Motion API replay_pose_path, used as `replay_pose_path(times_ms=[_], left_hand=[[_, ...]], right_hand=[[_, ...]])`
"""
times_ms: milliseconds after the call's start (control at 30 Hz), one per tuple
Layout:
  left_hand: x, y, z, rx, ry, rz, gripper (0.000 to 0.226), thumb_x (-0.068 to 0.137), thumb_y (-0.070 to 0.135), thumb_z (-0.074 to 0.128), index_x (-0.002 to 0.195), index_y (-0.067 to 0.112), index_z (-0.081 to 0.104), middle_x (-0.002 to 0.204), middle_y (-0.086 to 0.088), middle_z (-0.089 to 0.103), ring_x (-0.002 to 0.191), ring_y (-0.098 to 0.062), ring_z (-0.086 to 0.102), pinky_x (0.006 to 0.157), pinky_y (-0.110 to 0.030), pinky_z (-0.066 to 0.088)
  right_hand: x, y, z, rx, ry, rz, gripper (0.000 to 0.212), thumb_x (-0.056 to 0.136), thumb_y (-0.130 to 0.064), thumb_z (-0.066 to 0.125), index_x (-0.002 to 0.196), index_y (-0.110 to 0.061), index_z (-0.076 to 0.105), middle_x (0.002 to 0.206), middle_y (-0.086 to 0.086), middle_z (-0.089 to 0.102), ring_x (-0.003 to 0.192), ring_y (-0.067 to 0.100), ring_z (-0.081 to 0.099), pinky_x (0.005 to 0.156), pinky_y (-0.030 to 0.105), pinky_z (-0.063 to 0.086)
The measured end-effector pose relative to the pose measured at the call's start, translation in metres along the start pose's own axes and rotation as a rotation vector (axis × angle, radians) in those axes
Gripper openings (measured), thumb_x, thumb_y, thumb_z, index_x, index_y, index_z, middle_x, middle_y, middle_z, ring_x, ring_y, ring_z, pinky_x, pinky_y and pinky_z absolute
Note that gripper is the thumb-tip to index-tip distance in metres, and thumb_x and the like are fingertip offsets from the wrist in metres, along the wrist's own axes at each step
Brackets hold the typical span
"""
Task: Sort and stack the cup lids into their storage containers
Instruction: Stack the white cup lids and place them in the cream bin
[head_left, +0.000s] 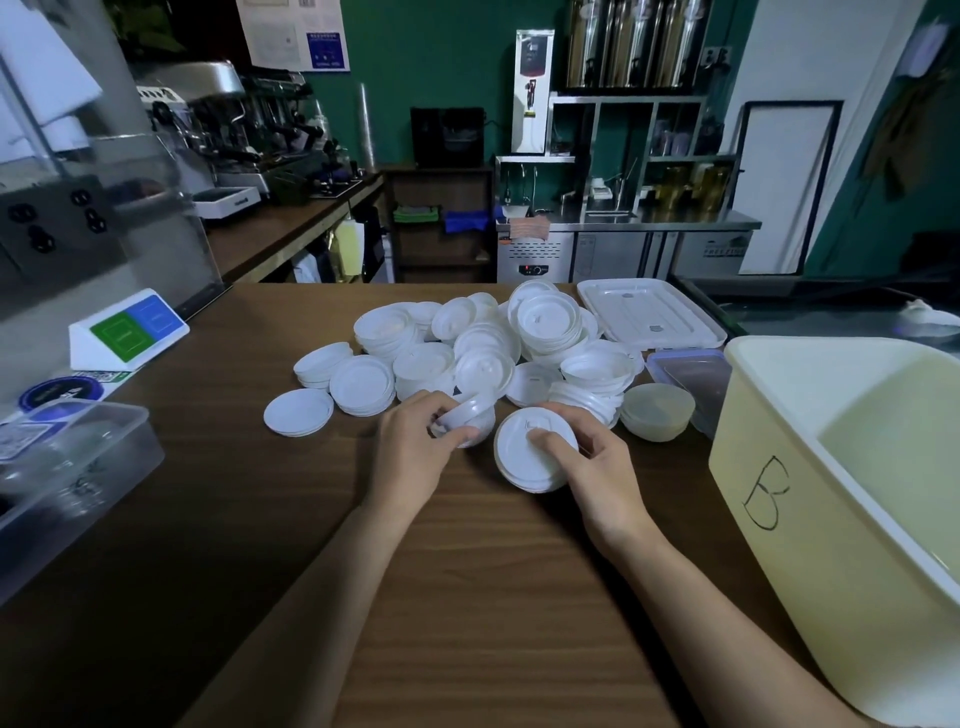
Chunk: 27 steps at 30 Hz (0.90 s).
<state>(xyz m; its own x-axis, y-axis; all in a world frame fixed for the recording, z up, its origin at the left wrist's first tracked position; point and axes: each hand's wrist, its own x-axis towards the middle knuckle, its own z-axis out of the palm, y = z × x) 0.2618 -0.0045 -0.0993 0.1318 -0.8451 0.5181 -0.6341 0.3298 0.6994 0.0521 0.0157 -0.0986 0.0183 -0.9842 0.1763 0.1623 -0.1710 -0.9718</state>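
Left hand grips small lids; right hand grips lid stack. Lid pile at 12 o'clock, bin B at 3 o'clock. Wooden counter.

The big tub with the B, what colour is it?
The tub is pale creamy yellow, clearest in the head view.

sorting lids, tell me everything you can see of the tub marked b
The tub is a large, pale cream, rectangular plastic bin with a thick rim and a hand-drawn black B on its side wall. It stands upright and open on the wooden counter, far right, partly out of frame; no lids show inside.
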Motion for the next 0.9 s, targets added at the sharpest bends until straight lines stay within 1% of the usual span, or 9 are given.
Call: replay_pose_path(times_ms=[100,200,300,400,500,600,667,767,900], left_hand=[[-0.009,0.008,-0.012,-0.120,0.038,-0.059,0.021,0.080,0.020,0.090,0.079,0.009,0.072,0.072,0.001,0.070,0.070,-0.014,0.068,0.070,-0.021,0.056],[-0.018,0.022,-0.022,-0.291,0.068,-0.174,0.015,0.086,0.022,0.085,0.096,0.013,0.077,0.082,0.006,0.077,0.079,-0.009,0.075,0.073,-0.017,0.056],[-0.023,0.033,-0.025,-0.551,0.038,-0.251,0.023,0.093,0.016,0.078,0.116,0.015,0.075,0.101,0.001,0.079,0.095,-0.014,0.076,0.078,-0.026,0.060],[-0.023,0.038,-0.028,-0.732,0.045,-0.314,0.028,0.096,0.013,0.073,0.124,0.016,0.072,0.114,-0.007,0.075,0.107,-0.019,0.075,0.078,-0.030,0.064],[-0.020,0.035,-0.027,-0.761,-0.026,-0.339,0.033,0.099,0.015,0.069,0.132,0.017,0.069,0.109,0.004,0.075,0.105,-0.019,0.074,0.081,-0.035,0.064],[-0.020,0.029,-0.023,-0.678,-0.182,-0.289,0.038,0.101,0.026,0.068,0.138,0.034,0.066,0.131,0.003,0.069,0.118,-0.020,0.068,0.095,-0.039,0.060],[-0.023,0.030,-0.021,-0.605,-0.239,-0.232,0.044,0.100,0.025,0.070,0.142,0.035,0.062,0.132,0.005,0.065,0.120,-0.014,0.066,0.098,-0.031,0.055],[-0.026,0.036,-0.020,-0.559,-0.196,-0.179,0.051,0.092,0.015,0.078,0.139,0.031,0.064,0.112,0.016,0.071,0.107,-0.007,0.068,0.090,-0.023,0.056],[-0.029,0.042,-0.014,-0.582,-0.113,-0.144,0.042,0.087,0.009,0.083,0.126,0.019,0.073,0.113,0.008,0.078,0.110,-0.010,0.070,0.087,-0.019,0.056]], right_hand=[[-0.002,-0.002,0.000,-0.012,-0.018,-0.013,0.028,0.093,-0.009,0.078,0.117,-0.022,0.077,0.115,-0.008,0.078,0.112,0.009,0.071,0.092,0.020,0.052],[-0.004,-0.003,0.002,-0.028,-0.022,-0.042,0.030,0.093,-0.012,0.079,0.119,-0.026,0.074,0.116,-0.015,0.077,0.112,0.003,0.070,0.091,0.015,0.051],[-0.005,-0.005,0.002,-0.018,-0.017,-0.057,0.030,0.093,-0.012,0.080,0.120,-0.024,0.074,0.115,-0.016,0.077,0.112,0.003,0.070,0.091,0.014,0.052],[-0.004,-0.005,0.002,-0.013,-0.014,-0.063,0.029,0.092,-0.012,0.080,0.119,-0.024,0.074,0.114,-0.017,0.077,0.111,0.003,0.071,0.090,0.014,0.052],[-0.003,-0.004,0.002,-0.007,-0.010,-0.065,0.029,0.092,-0.014,0.081,0.120,-0.022,0.075,0.116,-0.015,0.077,0.112,0.005,0.071,0.091,0.016,0.053],[-0.002,-0.002,0.001,-0.004,-0.017,-0.058,0.026,0.096,-0.016,0.076,0.122,-0.022,0.075,0.120,-0.013,0.077,0.117,0.006,0.070,0.099,0.023,0.053],[0.000,-0.002,0.001,0.018,-0.028,-0.024,0.022,0.101,-0.017,0.071,0.122,-0.022,0.075,0.122,-0.012,0.076,0.121,0.007,0.068,0.108,0.030,0.050],[0.002,-0.003,0.002,0.060,-0.034,0.041,0.024,0.100,-0.027,0.065,0.119,-0.023,0.079,0.124,-0.010,0.076,0.125,0.012,0.067,0.117,0.044,0.046],[0.001,-0.005,0.004,0.036,-0.103,0.057,0.029,0.109,-0.025,0.053,0.123,-0.018,0.078,0.128,-0.003,0.075,0.129,0.017,0.065,0.121,0.053,0.041]])
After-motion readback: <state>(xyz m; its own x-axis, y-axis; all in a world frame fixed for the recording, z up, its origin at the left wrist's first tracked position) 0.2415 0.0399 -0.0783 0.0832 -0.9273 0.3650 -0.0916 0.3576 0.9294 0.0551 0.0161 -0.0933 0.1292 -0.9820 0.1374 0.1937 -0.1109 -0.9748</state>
